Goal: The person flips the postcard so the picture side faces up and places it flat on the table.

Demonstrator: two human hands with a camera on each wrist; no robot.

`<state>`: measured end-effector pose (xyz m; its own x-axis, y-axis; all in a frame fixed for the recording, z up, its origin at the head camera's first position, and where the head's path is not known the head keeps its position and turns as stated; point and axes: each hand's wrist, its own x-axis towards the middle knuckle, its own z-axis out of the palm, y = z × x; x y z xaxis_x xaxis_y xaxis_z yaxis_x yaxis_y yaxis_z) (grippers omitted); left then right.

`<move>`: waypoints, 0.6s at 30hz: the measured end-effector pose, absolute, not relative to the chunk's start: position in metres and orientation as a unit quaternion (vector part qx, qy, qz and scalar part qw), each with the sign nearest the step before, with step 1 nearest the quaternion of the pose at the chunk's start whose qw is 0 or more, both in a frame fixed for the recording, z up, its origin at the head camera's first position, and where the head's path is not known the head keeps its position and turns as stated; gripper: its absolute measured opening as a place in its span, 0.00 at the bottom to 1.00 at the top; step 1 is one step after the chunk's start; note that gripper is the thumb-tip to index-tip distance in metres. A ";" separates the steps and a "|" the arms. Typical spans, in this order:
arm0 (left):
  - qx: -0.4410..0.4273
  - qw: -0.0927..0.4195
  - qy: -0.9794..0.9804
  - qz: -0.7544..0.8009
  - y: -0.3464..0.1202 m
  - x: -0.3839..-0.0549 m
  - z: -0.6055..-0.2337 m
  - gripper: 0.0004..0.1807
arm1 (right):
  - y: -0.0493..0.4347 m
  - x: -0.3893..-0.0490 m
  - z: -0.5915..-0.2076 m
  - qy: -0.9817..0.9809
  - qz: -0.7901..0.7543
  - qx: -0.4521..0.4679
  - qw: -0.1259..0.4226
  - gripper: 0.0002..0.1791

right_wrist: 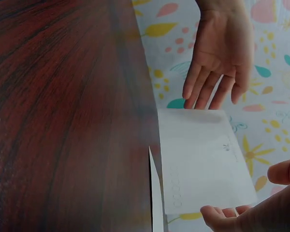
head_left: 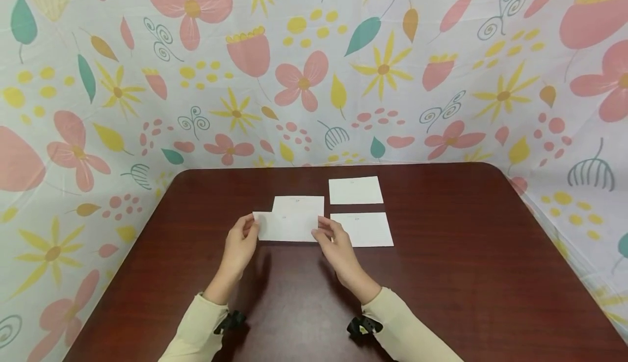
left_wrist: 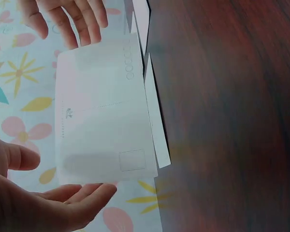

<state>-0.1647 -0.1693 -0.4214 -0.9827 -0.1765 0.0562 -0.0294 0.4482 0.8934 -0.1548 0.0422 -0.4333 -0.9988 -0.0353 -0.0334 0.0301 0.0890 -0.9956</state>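
Between both hands is a white postcard [head_left: 287, 228], held by its two short ends. Its side facing the wrist cameras carries a printed square, a dividing line and a row of small circles, plain in the left wrist view on the postcard [left_wrist: 101, 116]. At its left end, fingers of my left hand [head_left: 237, 250] touch the edge, with the thumb [left_wrist: 24, 157] standing apart. Extended fingers of my right hand [head_left: 345, 258] meet the right end, and that thumb [right_wrist: 282, 171] is also off the card. Another white card [head_left: 301, 203] lies partly hidden behind the held one.
Two more white cards lie to the right on the dark brown table, a far card [head_left: 355, 190] and a near card [head_left: 365, 230], partly behind my right hand. Behind the table [head_left: 456, 264] hangs a floral cloth [head_left: 304, 78].
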 end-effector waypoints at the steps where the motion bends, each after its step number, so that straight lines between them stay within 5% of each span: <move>1: 0.061 0.075 -0.847 -0.522 -0.170 -0.164 -0.421 0.22 | 0.042 -0.154 -0.433 0.736 -0.677 -0.004 0.022 0.26; 10: 0.076 0.094 -0.814 -0.568 -0.173 -0.162 -0.421 0.20 | 0.045 -0.157 -0.440 0.707 -0.707 0.020 -0.015 0.18; 18: 0.070 0.111 -0.821 -0.555 -0.174 -0.161 -0.420 0.09 | 0.046 -0.157 -0.441 0.724 -0.688 0.019 -0.043 0.16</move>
